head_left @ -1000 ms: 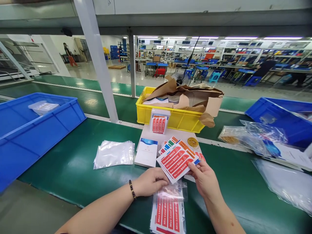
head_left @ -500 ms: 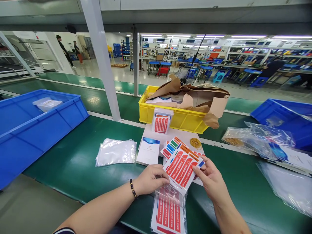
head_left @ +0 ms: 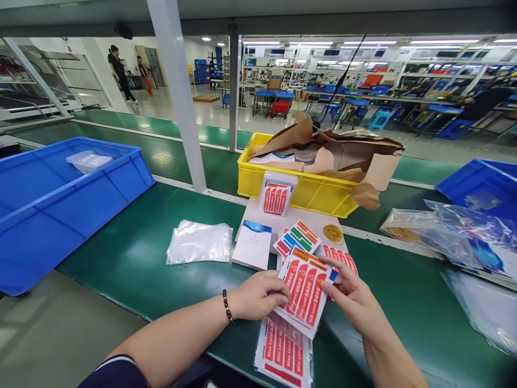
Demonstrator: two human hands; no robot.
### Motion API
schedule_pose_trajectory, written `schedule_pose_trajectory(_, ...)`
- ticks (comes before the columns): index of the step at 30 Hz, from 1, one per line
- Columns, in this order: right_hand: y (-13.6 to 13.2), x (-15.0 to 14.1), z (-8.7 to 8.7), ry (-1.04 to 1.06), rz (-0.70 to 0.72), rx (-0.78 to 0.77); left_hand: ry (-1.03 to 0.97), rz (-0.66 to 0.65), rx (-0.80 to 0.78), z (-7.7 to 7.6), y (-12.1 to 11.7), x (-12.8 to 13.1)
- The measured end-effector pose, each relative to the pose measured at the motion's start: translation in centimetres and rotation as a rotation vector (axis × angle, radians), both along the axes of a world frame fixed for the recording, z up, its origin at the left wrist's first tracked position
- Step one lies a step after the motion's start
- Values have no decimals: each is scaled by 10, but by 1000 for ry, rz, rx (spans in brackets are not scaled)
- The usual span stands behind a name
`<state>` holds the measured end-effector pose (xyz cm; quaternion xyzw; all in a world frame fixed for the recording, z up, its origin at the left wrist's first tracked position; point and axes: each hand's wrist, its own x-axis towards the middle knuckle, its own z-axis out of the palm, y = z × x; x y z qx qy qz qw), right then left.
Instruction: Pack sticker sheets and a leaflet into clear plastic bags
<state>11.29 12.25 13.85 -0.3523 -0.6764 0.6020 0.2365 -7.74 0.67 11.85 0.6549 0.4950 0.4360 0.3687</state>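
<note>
A sheet of red "Max Level / Min Level" stickers (head_left: 304, 293) is tilted between my hands. My right hand (head_left: 350, 295) pinches its upper right edge, thumb on the front. My left hand (head_left: 260, 295), with a beaded bracelet at the wrist, is closed at the sheet's left edge, thumb and finger pressed together there. Below, a clear plastic bag with similar sticker sheets (head_left: 283, 353) lies at the table edge, its top end partly behind the held sheet. More sticker sheets, one with coloured bars (head_left: 298, 237), lie just beyond my hands. To their left sits a stack of white booklets (head_left: 252, 245).
Clear bags (head_left: 200, 242) lie left of the booklets. A filled sticker bag (head_left: 278, 195) leans on a yellow crate (head_left: 299, 194) holding torn cardboard. Rubber bands (head_left: 333, 234) lie nearby. Blue bins stand left (head_left: 133, 172) and right (head_left: 480, 180); bagged items (head_left: 428, 231) lie right.
My left fingers have shifted from the bag's top end up onto the left edge of the sticker sheet. The sheet stands a little more upright. The camera view has shifted slightly.
</note>
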Motion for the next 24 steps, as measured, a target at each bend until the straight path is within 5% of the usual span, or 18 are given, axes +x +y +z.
schedule_pose_trajectory(6, -15, -10, 0, -96, 244, 121, -129, 207, 14, -2, 2, 1)
schedule_pose_trajectory(11, -20, -16, 8, -108, 574, 295, -214, 218, 38, -3, 2, 6)
schedule_pose_trajectory(18, -16, -14, 1, -142, 445, 244, -319, 313, -17, -4, 3, 8)
schedule_pose_trajectory(24, -17, -16, 7, -166, 549, 237, -362, 328, -26, -8, 2, 10)
